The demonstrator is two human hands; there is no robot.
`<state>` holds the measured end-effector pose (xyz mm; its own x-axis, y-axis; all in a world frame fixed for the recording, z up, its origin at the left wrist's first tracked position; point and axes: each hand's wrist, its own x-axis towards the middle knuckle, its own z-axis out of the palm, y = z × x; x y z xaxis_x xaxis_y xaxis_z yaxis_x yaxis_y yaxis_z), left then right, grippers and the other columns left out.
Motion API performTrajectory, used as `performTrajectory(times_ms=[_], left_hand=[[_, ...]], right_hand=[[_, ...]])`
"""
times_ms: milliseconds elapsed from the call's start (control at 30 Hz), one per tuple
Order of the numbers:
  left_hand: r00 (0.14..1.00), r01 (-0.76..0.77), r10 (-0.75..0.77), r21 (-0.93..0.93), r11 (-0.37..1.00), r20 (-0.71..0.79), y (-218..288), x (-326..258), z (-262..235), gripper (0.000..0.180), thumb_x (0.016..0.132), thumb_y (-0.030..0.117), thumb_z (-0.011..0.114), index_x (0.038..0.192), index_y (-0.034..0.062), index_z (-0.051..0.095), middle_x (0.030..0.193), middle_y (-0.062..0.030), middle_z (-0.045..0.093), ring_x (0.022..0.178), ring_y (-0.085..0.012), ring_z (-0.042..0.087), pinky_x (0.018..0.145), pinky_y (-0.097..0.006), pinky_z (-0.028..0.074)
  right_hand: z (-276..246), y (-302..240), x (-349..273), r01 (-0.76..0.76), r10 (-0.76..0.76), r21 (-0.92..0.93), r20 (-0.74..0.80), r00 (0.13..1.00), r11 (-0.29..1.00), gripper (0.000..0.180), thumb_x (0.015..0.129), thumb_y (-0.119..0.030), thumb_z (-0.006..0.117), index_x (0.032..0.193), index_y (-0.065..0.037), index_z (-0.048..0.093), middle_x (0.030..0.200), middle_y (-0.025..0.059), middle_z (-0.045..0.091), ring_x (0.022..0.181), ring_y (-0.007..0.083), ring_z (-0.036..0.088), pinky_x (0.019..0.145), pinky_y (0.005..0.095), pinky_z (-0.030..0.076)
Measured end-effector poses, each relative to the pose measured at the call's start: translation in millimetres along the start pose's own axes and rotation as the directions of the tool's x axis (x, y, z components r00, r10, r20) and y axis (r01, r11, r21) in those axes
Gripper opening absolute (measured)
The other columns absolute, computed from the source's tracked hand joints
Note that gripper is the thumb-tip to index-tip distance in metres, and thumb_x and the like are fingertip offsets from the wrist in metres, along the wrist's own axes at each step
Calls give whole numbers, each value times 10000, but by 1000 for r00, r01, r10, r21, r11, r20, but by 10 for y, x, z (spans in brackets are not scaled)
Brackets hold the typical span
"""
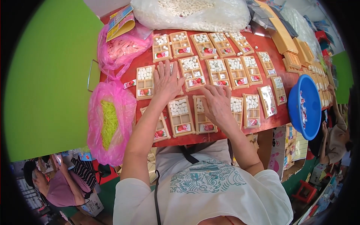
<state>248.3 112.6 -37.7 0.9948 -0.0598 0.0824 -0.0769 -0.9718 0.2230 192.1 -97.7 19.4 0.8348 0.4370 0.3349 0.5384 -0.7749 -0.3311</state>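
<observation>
Small light wooden compartment trays (181,128) lie in rows on the red table. Most hold small white pieces (179,106) in the large compartment and a small packet with a strawberry picture (183,128) in a lower one. My left hand (167,81) lies with fingers apart over one tray in the middle row, hiding most of it. My right hand (217,103) is over trays in the near row, its fingers bent and slightly apart, with nothing visible in them. The tray beneath it is partly hidden.
A clear bag of white pieces (191,15) lies at the back. Pink bags, one with yellow-green shreds (108,123), hang at the left edge. A blue basin (306,107) with packets stands right. Stacked wooden trays (283,39) stand back right. Other people (67,180) are nearby.
</observation>
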Motion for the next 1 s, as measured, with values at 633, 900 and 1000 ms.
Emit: performTrajectory(times_ms=[633,900,1000], left_hand=[[998,-57,51,309,950,27,-134,87,112,653,975,467,382,1512,137,212,1541,-170,233,1424,-354,185,1138,-518,137],[999,-14,0,268,963,52,-226,125,186,645,981,458,373,1518,151,194,1574,-136,147,1453,-327,98,1108,-605,106],[995,3,-31,270,963,98,-113,155,135,640,982,449,372,1520,154,188,1578,-128,139,1455,-321,92,1110,-603,99]], right_hand=[[-1884,1972,-1080,-430,246,-147,-641,728,891,130,828,-46,599,939,-21,662,840,171,642,811,348,624,718,415,492],[-2242,3506,-1646,-864,935,-361,77,348,351,732,782,-458,646,1341,-28,451,1363,223,457,1229,416,473,1026,488,394],[-2098,3715,-1718,-838,932,-432,285,222,332,856,754,-505,630,1400,-6,372,1435,259,372,1273,421,439,1045,502,373]])
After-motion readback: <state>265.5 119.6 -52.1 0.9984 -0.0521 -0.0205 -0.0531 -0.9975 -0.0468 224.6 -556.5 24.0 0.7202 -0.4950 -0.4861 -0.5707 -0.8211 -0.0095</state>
